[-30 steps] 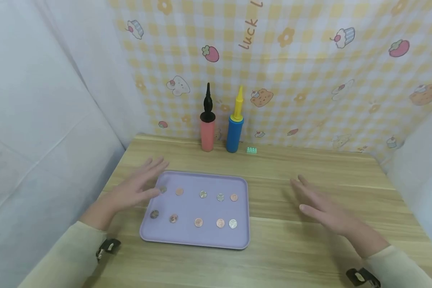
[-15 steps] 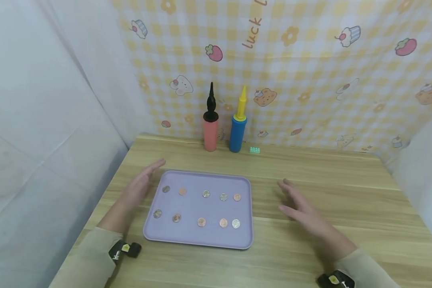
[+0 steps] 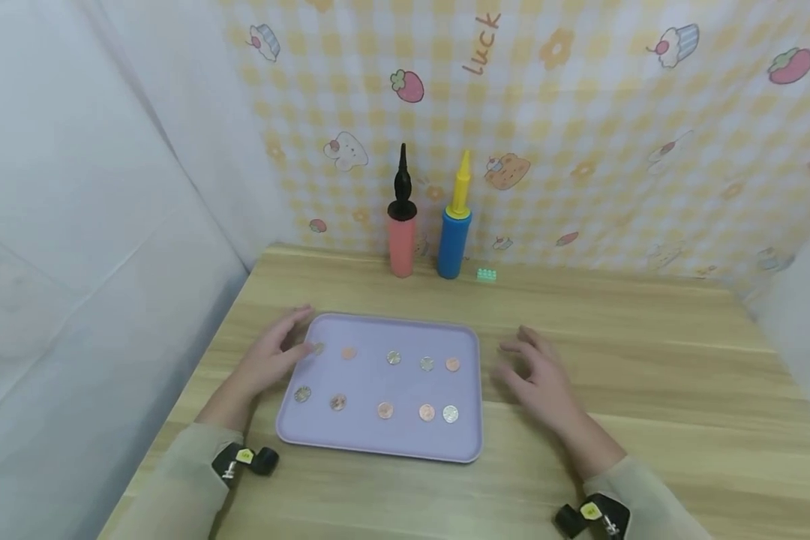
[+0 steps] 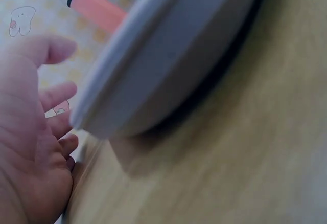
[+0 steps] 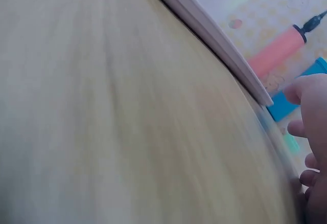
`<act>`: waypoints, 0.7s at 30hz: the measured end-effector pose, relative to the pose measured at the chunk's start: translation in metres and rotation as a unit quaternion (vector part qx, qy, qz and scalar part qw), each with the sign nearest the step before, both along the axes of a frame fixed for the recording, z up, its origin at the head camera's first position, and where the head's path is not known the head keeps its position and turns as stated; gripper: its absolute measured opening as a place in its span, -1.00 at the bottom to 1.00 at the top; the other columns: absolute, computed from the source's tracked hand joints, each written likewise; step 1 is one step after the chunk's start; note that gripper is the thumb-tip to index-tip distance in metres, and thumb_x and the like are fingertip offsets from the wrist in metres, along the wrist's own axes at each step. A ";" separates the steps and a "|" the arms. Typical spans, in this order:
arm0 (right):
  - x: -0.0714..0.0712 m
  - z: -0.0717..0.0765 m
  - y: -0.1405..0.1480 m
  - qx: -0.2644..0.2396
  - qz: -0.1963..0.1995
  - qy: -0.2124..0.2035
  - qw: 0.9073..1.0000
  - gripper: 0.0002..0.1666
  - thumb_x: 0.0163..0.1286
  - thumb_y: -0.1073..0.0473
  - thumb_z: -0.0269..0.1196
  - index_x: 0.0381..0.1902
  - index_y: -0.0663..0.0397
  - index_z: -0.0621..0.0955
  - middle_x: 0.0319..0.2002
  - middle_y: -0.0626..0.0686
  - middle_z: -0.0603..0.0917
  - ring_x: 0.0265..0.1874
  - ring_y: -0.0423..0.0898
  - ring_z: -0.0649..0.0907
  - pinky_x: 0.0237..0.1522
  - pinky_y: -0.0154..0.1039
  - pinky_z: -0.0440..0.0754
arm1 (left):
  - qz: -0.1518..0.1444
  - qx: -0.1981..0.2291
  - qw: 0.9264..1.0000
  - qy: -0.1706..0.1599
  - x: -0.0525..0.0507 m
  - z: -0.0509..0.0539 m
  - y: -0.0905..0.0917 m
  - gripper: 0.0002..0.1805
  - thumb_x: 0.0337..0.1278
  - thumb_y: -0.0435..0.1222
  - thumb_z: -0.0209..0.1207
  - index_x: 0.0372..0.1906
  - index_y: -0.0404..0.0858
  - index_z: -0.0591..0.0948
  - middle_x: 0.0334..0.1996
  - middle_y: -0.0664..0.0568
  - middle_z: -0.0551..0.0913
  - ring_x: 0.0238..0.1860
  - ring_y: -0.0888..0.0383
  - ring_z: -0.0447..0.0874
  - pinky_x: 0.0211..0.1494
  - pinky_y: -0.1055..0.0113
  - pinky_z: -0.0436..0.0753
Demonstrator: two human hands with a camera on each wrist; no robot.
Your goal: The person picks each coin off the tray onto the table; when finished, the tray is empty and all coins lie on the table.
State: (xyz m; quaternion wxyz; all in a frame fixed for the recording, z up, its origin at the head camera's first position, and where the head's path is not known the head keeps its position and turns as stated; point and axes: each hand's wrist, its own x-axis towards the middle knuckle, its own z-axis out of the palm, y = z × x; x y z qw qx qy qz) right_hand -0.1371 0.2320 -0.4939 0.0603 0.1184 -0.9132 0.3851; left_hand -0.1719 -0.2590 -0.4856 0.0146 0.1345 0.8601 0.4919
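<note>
A lilac tray [image 3: 378, 439] lies on the table with several copper coins [image 3: 385, 410] and silver coins [image 3: 450, 414] in two loose rows. My left hand [image 3: 265, 364] is at its left edge, fingers along the outside and thumb over the rim, partly hiding the upper left coin. The left wrist view shows those fingers [image 4: 59, 95] loosely bent beside the tray wall [image 4: 148, 75], with no grip to be seen. Just right of the tray, my right hand [image 3: 538, 381] hovers apart from it, relaxed and holding nothing. Its fingers [image 5: 296, 128] are loosely bent in the right wrist view.
Behind the tray stand a pink hand pump [image 3: 401, 247] with a black nozzle and a blue pump [image 3: 452, 247] with a yellow nozzle. A small mint-green toy brick [image 3: 487, 275] lies right of them. A checked cloth [image 3: 580, 112] hangs at the back of the wooden table [image 3: 634, 345].
My left hand first swung off the tray to its left, then came in against its left edge. My right hand has moved left, closer to the tray's right edge. The coins stay put.
</note>
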 end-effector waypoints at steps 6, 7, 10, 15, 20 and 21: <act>-0.013 0.003 -0.016 0.013 0.006 0.030 0.999 -0.55 0.46 -0.06 0.42 0.16 0.07 0.74 0.57 0.36 0.32 0.54 0.44 0.27 0.50 0.48 0.16 | -0.005 -0.023 1.000 -0.015 -0.002 -0.002 0.001 -0.26 0.28 -0.44 0.29 0.57 -0.31 0.40 0.65 -0.36 0.14 0.68 -0.35 -0.09 0.63 -0.34 0.04; -0.015 0.004 -0.020 0.015 0.011 0.035 0.999 -0.56 0.45 -0.05 0.43 0.15 0.07 0.75 0.57 0.37 0.33 0.54 0.44 0.28 0.50 0.48 0.16 | -0.007 -0.030 0.999 -0.013 -0.001 -0.001 0.001 -0.25 0.24 -0.46 0.28 0.57 -0.30 0.41 0.65 -0.37 0.12 0.67 -0.36 -0.09 0.62 -0.35 0.05; -0.022 0.005 -0.032 0.018 0.024 0.043 0.999 -0.61 0.42 -0.01 0.45 0.11 0.03 0.76 0.56 0.36 0.34 0.52 0.43 0.31 0.49 0.48 0.19 | -0.014 -0.045 0.999 -0.001 -0.001 -0.001 0.000 -0.23 0.18 -0.54 0.25 0.55 -0.27 0.45 0.64 -0.36 0.17 0.68 -0.37 -0.11 0.61 -0.38 0.05; -0.028 0.005 -0.052 0.014 0.046 0.047 0.998 -0.64 0.34 0.00 0.51 0.03 0.00 0.80 0.56 0.35 0.33 0.49 0.41 0.36 0.45 0.48 0.25 | -0.026 -0.064 0.997 0.020 -0.003 -0.003 -0.001 -0.25 0.14 -0.59 0.20 0.51 -0.24 0.52 0.59 -0.25 0.34 0.68 -0.34 -0.10 0.62 -0.39 -0.01; -0.030 0.001 -0.063 0.033 0.053 0.035 0.997 -0.69 0.30 -0.04 0.55 -0.05 -0.12 0.84 0.55 0.33 0.35 0.53 0.36 0.27 0.48 0.43 0.16 | -0.024 -0.070 0.997 0.011 -0.002 -0.002 0.002 -0.22 0.14 -0.55 0.19 0.54 -0.25 0.47 0.62 -0.32 0.24 0.67 -0.38 -0.07 0.60 -0.41 0.04; -0.030 0.000 -0.063 0.040 0.053 0.033 0.997 -0.70 0.30 -0.05 0.55 -0.05 -0.14 0.84 0.55 0.32 0.36 0.54 0.35 0.26 0.49 0.42 0.15 | -0.022 -0.068 0.997 0.007 -0.001 -0.002 0.002 -0.20 0.15 -0.55 0.19 0.57 -0.25 0.44 0.63 -0.34 0.22 0.66 -0.39 -0.04 0.60 -0.41 0.07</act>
